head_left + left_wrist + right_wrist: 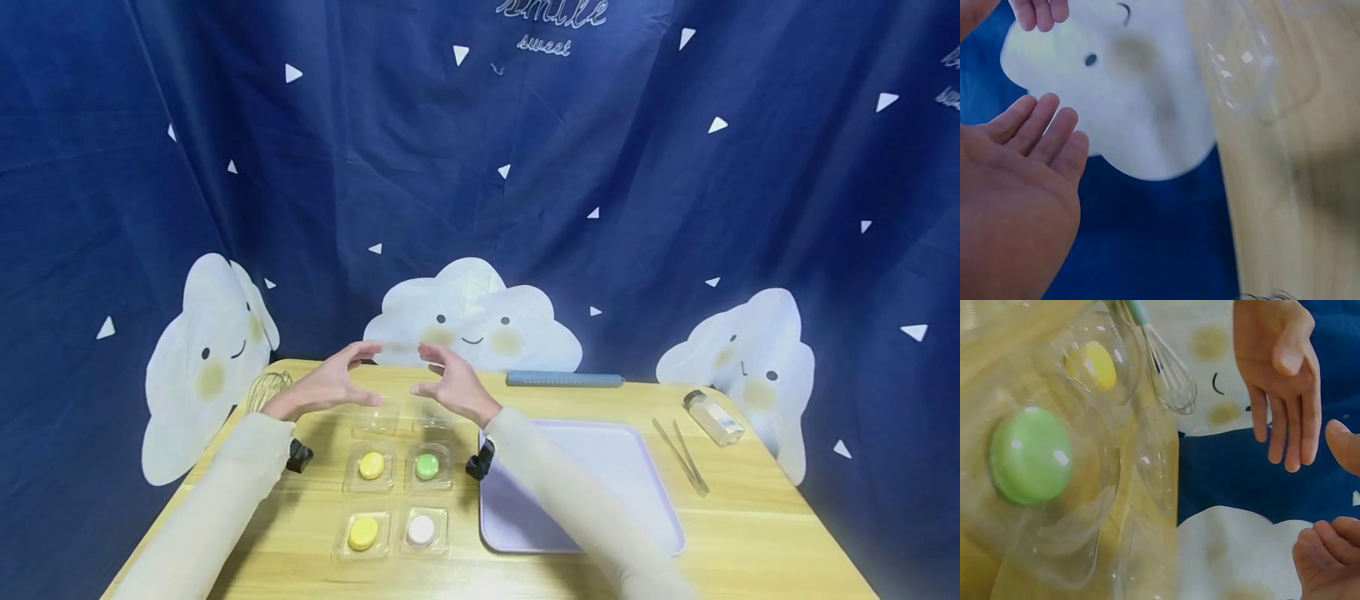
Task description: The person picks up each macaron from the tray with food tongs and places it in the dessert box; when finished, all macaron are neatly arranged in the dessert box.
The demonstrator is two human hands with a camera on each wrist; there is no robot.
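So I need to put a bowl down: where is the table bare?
The purple tray is bare apart from the right forearm across its near-left corner. Wood between tray and tweezers is free. The macaron cases, under the left hand and right hand, crowd the left-centre.

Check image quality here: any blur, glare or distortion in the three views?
Head view: wide-angle bowing at the edges, even light, left hand and right hand slightly smeared. Left wrist view: soft throughout, table blurred. Right wrist view: glare spots on the clear tray over the green macaron, soft focus.
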